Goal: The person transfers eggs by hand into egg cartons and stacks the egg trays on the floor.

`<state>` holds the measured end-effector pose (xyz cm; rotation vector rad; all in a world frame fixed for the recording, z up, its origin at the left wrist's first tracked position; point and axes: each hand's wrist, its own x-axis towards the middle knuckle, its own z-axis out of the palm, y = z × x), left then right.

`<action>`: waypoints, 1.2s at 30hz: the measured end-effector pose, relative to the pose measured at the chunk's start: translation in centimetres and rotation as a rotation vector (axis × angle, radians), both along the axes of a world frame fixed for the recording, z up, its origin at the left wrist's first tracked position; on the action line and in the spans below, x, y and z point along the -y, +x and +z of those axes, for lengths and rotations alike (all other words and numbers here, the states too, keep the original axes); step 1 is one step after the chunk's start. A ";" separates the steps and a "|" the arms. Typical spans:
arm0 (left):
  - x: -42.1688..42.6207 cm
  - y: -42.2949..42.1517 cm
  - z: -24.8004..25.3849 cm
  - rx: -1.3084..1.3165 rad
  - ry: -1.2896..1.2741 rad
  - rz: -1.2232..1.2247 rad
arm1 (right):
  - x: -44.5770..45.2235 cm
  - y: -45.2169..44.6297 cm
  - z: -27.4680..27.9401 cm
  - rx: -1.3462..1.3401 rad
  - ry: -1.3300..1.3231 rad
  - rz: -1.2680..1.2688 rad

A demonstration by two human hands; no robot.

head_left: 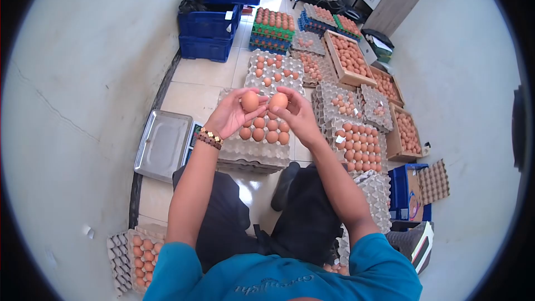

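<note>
Two brown eggs are held up close together above the grey egg trays. My left hand (pixel 233 112), with bracelets at the wrist, has its fingers round the left egg (pixel 250 101). The right egg (pixel 278 102) sits in the grip of my right hand (pixel 298 116), thumb against its lower side. Below both hands lies a stack of grey cardboard trays (pixel 253 155) with several eggs in its top tray, partly hidden by my hands. Just beyond, another grey tray (pixel 287 84) holds scattered eggs among unfilled cups.
A metal pan (pixel 165 144) on a scale stands at the left. Blue crates (pixel 206 49) are at the back left. Stacked egg trays (pixel 361 147) and wooden boxes of eggs (pixel 350 60) line the right. More eggs in a tray (pixel 146 256) sit at the lower left.
</note>
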<state>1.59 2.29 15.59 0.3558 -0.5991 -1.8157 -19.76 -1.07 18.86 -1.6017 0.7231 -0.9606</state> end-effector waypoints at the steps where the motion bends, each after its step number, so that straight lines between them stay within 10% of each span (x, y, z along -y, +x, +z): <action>1: -0.3 0.0 -0.3 0.078 -0.020 0.031 | -0.5 0.1 0.0 -0.030 -0.024 -0.014; 16: -7.5 0.0 -1.8 0.364 -0.040 0.151 | -3.6 3.7 -0.9 -0.258 -0.466 0.066; 22: -20.9 1.0 0.5 0.311 -0.018 0.656 | -4.4 1.6 0.0 -0.276 -0.481 0.245; 36: -58.9 3.5 -13.2 0.807 1.204 1.905 | -0.6 0.4 -0.8 -0.411 -0.510 0.065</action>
